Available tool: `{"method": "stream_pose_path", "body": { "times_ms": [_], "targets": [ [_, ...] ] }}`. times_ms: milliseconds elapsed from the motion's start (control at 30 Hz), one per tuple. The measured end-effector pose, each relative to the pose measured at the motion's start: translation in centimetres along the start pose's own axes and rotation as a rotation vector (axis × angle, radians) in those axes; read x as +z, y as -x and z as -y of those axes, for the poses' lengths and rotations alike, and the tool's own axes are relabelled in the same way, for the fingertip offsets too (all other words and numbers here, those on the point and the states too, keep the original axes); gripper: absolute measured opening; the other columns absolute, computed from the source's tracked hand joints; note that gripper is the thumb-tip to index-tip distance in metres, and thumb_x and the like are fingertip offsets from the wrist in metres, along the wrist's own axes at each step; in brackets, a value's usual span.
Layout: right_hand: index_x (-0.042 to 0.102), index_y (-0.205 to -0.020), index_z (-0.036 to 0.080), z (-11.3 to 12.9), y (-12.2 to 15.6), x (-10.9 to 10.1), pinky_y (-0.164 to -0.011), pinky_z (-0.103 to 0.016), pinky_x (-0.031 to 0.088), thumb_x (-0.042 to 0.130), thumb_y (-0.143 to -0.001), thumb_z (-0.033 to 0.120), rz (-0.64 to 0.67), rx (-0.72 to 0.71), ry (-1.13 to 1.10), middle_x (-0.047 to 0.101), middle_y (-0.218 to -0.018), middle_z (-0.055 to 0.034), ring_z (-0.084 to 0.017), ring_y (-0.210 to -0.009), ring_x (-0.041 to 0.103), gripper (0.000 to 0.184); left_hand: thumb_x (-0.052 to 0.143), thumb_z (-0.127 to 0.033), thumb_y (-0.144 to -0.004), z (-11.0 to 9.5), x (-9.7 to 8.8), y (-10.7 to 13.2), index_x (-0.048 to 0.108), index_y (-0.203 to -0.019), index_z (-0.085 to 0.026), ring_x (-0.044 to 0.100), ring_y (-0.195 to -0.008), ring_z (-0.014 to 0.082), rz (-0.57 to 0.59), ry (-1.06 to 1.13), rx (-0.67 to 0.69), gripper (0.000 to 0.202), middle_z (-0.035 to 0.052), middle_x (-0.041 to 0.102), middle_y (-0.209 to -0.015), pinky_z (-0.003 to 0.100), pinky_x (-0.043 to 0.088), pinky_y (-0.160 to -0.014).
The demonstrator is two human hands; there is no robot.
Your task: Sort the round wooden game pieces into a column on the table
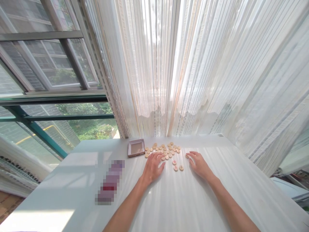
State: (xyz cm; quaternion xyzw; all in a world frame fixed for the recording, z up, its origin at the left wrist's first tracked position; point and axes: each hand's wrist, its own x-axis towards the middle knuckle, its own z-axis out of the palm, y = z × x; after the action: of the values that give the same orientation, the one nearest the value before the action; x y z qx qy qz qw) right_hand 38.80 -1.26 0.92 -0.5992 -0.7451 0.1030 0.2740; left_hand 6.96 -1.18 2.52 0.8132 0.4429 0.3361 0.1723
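Three round pieces (176, 168) lie between the hands. From them, the left hand (154, 166) at nine o'clock has its thumb wide of its fingers; the right hand (198, 163), at three, narrows at a lone disc (187, 156), whether gripping I cannot tell. A scattered cluster (170, 148) sits toward eleven, the box (129, 154) at ten.

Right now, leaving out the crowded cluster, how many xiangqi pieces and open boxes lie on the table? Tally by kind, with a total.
Xiangqi pieces grouped in front of the cluster: 3
Lone xiangqi piece at the right hand: 1
Open box: 1
Total: 5
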Motion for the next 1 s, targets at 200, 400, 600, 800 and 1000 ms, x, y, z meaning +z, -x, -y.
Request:
{"method": "stream_pose_path", "body": {
  "times_ms": [200, 400, 600, 800, 1000],
  "targets": [
    [0.043, -0.160, 0.029, 0.0, -2.8, 1.1, -0.125, -0.058, 0.025, 0.044, -0.105, 0.047, 0.140, -0.071, 0.092, 0.038, -0.169, -0.0105, -0.034, -0.156, 0.032, 0.057, 0.067, -0.044, -0.095, 1.7, 0.8, -2.9, 0.055, -0.148, -0.027, 0.034, -0.153, 0.0379, -0.017, -0.229, 0.008, 0.057, 0.0129, 0.048, -0.160, 0.065, 0.012, -0.127],
    [0.036, -0.163, 0.032, 0.8, -6.6, 2.0, -0.127, -0.056, 0.018, 0.042, -0.105, 0.060, 0.245, -0.144, 0.125, 0.029, -0.172, -0.0105, -0.032, -0.159, 0.025, 0.065, 0.068, -0.061, -0.092, 3.0, 0.9, -4.8, 0.057, -0.146, -0.028, 0.040, -0.148, 0.0398, 0.019, -0.345, 0.002, 0.064, 0.0137, 0.052, -0.158, 0.067, 0.018, -0.123],
    [0.040, -0.162, 0.032, 1.9, -9.0, 2.6, -0.127, -0.055, 0.016, 0.045, -0.103, 0.063, 0.272, -0.219, 0.116, 0.034, -0.170, -0.0096, -0.032, -0.158, 0.027, 0.066, 0.068, -0.072, -0.086, 3.1, 1.1, -5.2, 0.053, -0.151, -0.026, 0.040, -0.148, 0.0418, 0.065, -0.370, 0.015, 0.081, 0.0158, 0.050, -0.159, 0.068, 0.023, -0.122],
    [0.041, -0.161, 0.033, 2.0, -9.8, 2.7, -0.128, -0.055, 0.015, 0.050, -0.101, 0.064, 0.309, -0.305, 0.092, 0.036, -0.169, -0.0098, -0.032, -0.158, 0.027, 0.068, 0.061, -0.071, -0.092, 3.2, 1.8, -5.7, 0.054, -0.150, -0.023, 0.040, -0.149, 0.0410, 0.058, -0.377, 0.002, 0.075, 0.0161, 0.050, -0.159, 0.066, 0.025, -0.122],
    [0.038, -0.162, 0.033, 1.6, -10.2, 2.2, -0.128, -0.055, 0.014, 0.064, -0.089, 0.070, 0.347, -0.351, 0.075, 0.032, -0.171, -0.0097, -0.034, -0.158, 0.028, 0.086, 0.058, -0.065, -0.096, 3.2, 2.1, -5.8, 0.056, -0.146, -0.021, 0.042, -0.147, 0.0395, 0.012, -0.381, 0.018, 0.066, 0.0161, 0.055, -0.155, 0.066, 0.026, -0.122]
  ]
}}
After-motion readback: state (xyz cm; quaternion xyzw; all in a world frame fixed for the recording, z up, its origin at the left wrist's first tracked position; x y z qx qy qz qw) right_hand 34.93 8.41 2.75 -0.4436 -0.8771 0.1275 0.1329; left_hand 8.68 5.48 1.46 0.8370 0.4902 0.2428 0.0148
